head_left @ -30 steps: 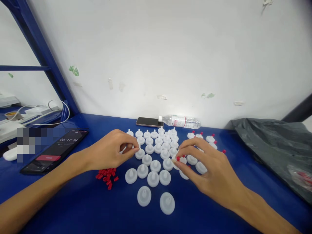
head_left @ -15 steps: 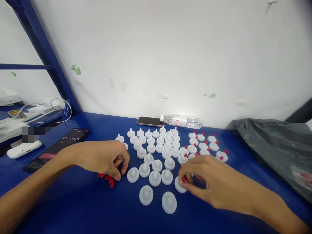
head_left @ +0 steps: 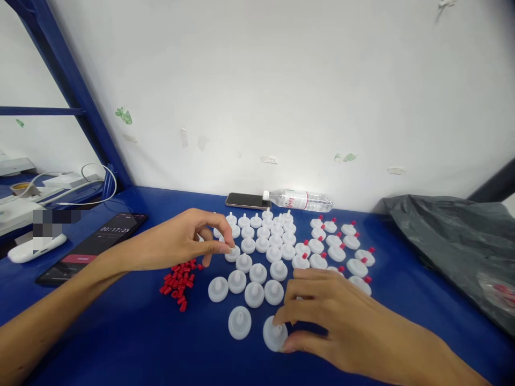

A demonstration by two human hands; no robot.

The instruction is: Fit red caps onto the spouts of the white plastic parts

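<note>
My left hand (head_left: 197, 238) is above the table, thumb and index finger pinched together beside a white disc with a nozzle (head_left: 232, 254). Whatever the pinch holds, if anything, cannot be made out. Just below that hand lies a pile of small red caps (head_left: 179, 281). At the front, my right hand (head_left: 322, 316) has thumb and fingertips around the rim and nozzle of a translucent white disc (head_left: 272, 338), which rests on the table. To its left is another disc (head_left: 240, 323). Many bare white discs (head_left: 254, 294) stand in the middle, nozzles up.
On the right, behind my hand, are white discs with red caps on their nozzles (head_left: 358, 267). A plastic bottle (head_left: 300, 200) and a dark phone (head_left: 247, 200) lie by the wall. Another phone (head_left: 104, 241) shows a timer at left. Dark grey plastic bag (head_left: 446, 236) covers the right side.
My left hand has lifted from the red caps and moved right to the white discs. My right hand has left a red-capped disc and moved left and nearer, onto the front disc.
</note>
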